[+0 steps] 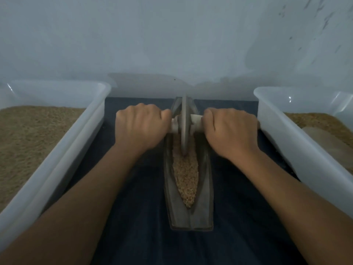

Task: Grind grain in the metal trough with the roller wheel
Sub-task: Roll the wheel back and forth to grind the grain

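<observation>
Two hands, left hand (140,125) and right hand (232,131), grip the grey metal roller wheel's (184,125) pale axle over the grain-filled boat-shaped metal trough (207,188) on dark blue cloth (141,207), between translucent plastic tubs (63,150) against a pale wall (172,35).

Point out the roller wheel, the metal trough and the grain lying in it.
roller wheel (184,129): head view, on the disc's edge facing the camera.
metal trough (176,213): head view, on its bare near left wall.
grain (185,176): head view, middle of the heap inside the trough.

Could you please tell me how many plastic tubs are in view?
2. One translucent white plastic tub of grain sits left of the grey metal trough; the other translucent white plastic tub sits right. Both run past the frame edges.
</observation>
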Demonstrator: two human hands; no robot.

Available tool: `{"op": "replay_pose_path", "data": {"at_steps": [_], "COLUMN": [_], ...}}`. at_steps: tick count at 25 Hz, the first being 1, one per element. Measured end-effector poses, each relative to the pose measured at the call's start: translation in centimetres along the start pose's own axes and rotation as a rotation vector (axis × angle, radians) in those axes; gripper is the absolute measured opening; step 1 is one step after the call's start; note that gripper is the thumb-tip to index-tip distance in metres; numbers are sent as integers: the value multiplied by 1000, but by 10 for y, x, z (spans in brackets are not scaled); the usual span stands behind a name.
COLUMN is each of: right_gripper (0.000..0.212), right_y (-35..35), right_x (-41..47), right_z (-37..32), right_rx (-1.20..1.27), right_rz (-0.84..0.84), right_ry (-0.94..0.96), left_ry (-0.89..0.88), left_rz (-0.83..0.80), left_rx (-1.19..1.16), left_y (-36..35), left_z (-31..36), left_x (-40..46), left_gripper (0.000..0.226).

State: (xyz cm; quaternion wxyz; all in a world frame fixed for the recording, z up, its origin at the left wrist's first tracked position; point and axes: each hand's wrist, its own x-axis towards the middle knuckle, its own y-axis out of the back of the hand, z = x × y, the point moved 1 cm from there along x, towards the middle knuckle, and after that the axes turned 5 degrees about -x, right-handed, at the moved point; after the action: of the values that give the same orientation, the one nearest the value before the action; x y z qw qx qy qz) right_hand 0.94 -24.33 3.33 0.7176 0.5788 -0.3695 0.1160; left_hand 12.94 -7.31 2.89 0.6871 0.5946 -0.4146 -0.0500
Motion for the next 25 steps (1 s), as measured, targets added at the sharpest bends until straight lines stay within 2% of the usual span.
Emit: {"op": "replay_pose_path", "data": {"at_steps": [3,4,6,7,11,14,16,19,22,24,25], "right_gripper": [60,59,54,51,33,25,23,26,40,47,48], "right_y": [-16,-16,-8,-1,26,45,45,32,10,-1,-4], "right_x": [20,20,13,6,-42,-72,-76,-56,-16,5,11], "right_z": [6,4,0,-3,-3,1,3,1,1,-2,-3], "right_rx": [37,37,37,32,127,106,51,81,18,-29,-38], "right_rz": [-37,-18,15,22,56,94,112,117,52,27,43], "right_ry": [-51,-41,-2,20,81,146,181,168,80,26,18], "left_ry": [179,149,-67,-108,-43,-129,-114,-77,-164,-95,-67], "left_rz": [-35,-19,30,57,116,212,195,183,139,85,53], "left_rx": [-171,-140,-36,-24,-191,-238,-239,-174,50,81,75], "left_y": [-8,-7,-2,4,28,44,46,34,11,-2,-6], "left_z": [-2,-1,0,0,0,2,1,0,4,2,-1], "left_x": [34,33,6,-12,-53,-79,-83,-65,-22,6,11], "left_gripper": [50,45,24,19,33,29,27,31,22,29,24]}}
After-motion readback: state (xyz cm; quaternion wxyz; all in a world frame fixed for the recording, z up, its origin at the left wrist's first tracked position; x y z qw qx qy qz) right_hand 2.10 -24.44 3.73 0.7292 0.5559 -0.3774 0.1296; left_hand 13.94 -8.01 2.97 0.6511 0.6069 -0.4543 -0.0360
